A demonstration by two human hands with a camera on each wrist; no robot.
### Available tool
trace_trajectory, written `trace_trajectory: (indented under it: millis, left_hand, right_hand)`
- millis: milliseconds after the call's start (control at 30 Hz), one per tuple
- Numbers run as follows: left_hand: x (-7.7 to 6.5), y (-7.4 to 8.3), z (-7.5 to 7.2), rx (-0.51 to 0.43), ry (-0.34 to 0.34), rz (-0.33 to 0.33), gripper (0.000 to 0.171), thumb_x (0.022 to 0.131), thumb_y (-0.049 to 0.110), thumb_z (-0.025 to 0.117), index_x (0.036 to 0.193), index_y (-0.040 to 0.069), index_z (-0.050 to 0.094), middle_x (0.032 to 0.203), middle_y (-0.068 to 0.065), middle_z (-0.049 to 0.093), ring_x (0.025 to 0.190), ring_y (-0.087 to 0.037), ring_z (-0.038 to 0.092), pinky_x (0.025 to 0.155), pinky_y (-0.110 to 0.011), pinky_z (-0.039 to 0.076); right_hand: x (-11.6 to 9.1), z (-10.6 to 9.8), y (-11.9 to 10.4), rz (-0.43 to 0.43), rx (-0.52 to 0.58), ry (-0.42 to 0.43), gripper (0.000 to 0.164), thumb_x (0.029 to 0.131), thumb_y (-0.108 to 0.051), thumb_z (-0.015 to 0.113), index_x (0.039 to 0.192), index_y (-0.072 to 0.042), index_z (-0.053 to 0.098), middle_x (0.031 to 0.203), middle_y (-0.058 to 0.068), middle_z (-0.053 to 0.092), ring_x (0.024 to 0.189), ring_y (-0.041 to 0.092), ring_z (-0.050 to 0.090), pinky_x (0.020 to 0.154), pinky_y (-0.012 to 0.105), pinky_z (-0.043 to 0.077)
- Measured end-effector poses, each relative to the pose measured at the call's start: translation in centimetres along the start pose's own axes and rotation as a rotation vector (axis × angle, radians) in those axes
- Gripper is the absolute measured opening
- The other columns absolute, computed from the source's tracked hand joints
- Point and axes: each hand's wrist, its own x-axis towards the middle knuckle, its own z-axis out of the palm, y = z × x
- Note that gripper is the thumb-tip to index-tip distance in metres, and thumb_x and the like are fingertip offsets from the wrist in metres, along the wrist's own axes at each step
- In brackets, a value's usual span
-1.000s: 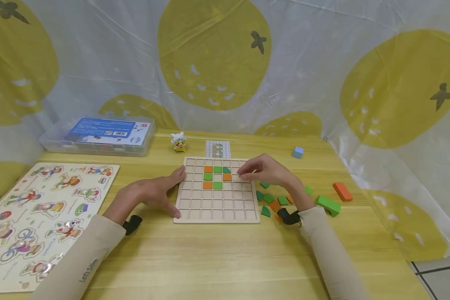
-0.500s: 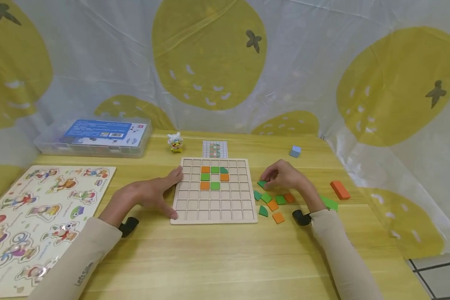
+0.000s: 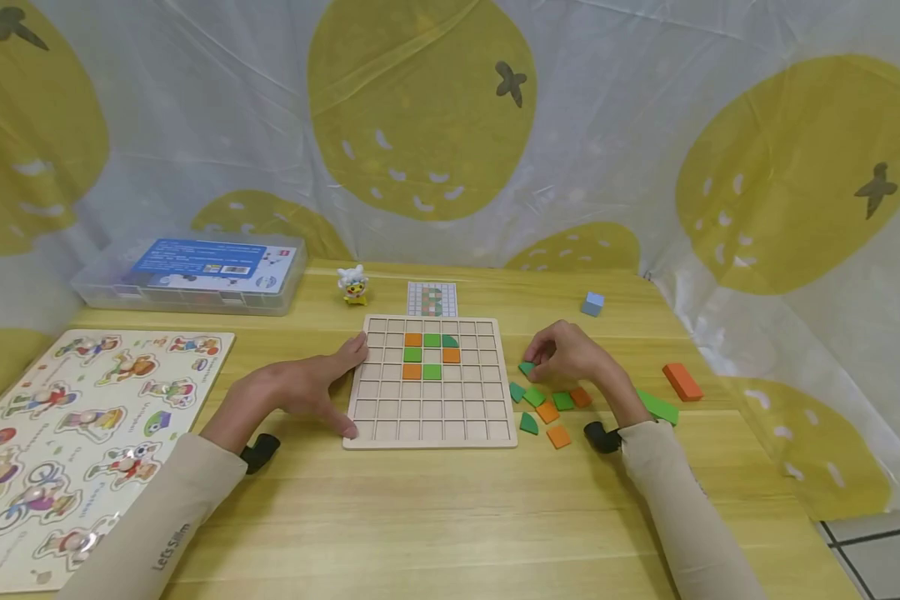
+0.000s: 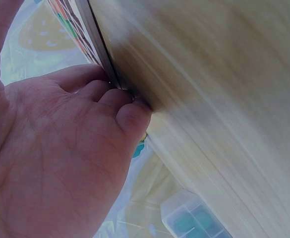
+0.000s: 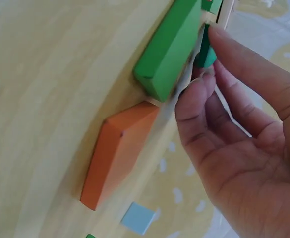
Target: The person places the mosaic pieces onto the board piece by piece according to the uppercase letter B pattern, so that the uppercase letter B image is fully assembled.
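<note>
My left hand (image 3: 307, 387) is spread along the left edge of a wooden grid board (image 3: 465, 408), thumb at its near corner. The left wrist view shows several fingertips tucked against the board's side. On the grid, orange and light green square tiles and one dark green quarter-round tile (image 3: 450, 342) surround a bare cell. To the right of the board, my right hand (image 3: 568, 352) pinches a dark green rounded tile (image 5: 205, 55) between thumb and fingers, low over the table. Loose square and rounded tiles lie just below this hand, among them an orange one (image 3: 558, 437).
A pattern card (image 3: 432, 298) lies behind the board, beside a small figurine (image 3: 353, 286). At right are a green block (image 3: 658, 407), an orange block (image 3: 682, 382) and a blue cube (image 3: 592, 303). A picture puzzle (image 3: 105, 417) and a clear plastic box (image 3: 187, 275) occupy the left.
My right hand has moved from over the board's upper right to the loose tiles, where it now pinches a dark green one. The left hand stays at the board's edge.
</note>
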Motion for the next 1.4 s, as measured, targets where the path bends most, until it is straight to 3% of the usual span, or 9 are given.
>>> trace_trajectory:
  millis: [200,333,533,700,967,1400]
  left_hand:
    - [0.1,-0.1,0.1,0.008,-0.003,-0.001,0.135,0.081,0.051,0.093,0.173,0.006,0.006,0.180,-0.019,-0.010,0.165,-0.045,0.008,0.129,-0.065,0.017]
    - [0.1,-0.1,0.0,0.009,-0.001,-0.004,0.135,0.081,0.051,0.093,0.174,0.006,0.006,0.180,-0.018,-0.010,0.166,-0.044,0.008,0.130,-0.064,0.017]
    - [0.1,-0.1,0.0,0.002,0.003,-0.003,0.133,0.081,0.049,0.094,0.173,0.005,0.008,0.180,-0.018,-0.011,0.166,-0.043,0.006,0.130,-0.063,0.016]
    - [0.1,0.0,0.0,-0.006,0.001,-0.005,0.134,0.081,0.048,0.094,0.173,0.005,0.008,0.180,-0.018,-0.012,0.166,-0.042,0.004,0.130,-0.063,0.015]
    - [0.2,0.1,0.1,-0.009,-0.003,-0.006,0.134,0.081,0.048,0.094,0.173,0.004,0.007,0.180,-0.018,-0.012,0.166,-0.042,0.003,0.130,-0.063,0.014]
    - [0.2,0.1,0.1,-0.005,0.000,-0.008,0.134,0.081,0.048,0.095,0.173,0.005,0.008,0.180,-0.018,-0.011,0.166,-0.041,0.003,0.130,-0.063,0.014]
  right_hand:
    - [0.1,-0.3,-0.5,-0.199,-0.001,-0.033,0.026,0.093,0.005,0.077,0.119,0.007,0.077,0.089,0.007,0.076,0.080,0.019,0.069,0.078,0.031,0.059]
    - [1.0,0.0,-2.1,-0.259,0.046,-0.083,0.019,0.098,0.002,0.074,0.116,0.006,0.079,0.089,0.009,0.076,0.079,0.020,0.066,0.077,0.029,0.056]
    - [3.0,2.0,-5.8,-0.148,0.219,-0.130,0.007,0.097,0.000,0.077,0.104,0.004,0.076,0.089,0.013,0.075,0.078,0.028,0.076,0.075,0.037,0.064]
    - [4.6,3.9,-7.4,-0.033,0.334,-0.137,0.005,0.098,-0.001,0.077,0.097,0.004,0.077,0.084,0.017,0.079,0.073,0.032,0.080,0.076,0.043,0.066]
    - [4.7,4.9,-8.1,0.080,0.351,-0.074,0.009,0.098,-0.005,0.080,0.096,0.004,0.080,0.082,0.017,0.080,0.072,0.030,0.081,0.087,0.036,0.064]
    - [4.5,4.4,-7.6,0.076,0.310,-0.092,0.006,0.094,0.002,0.082,0.099,0.006,0.080,0.088,0.016,0.079,0.069,0.024,0.079,0.072,0.039,0.066]
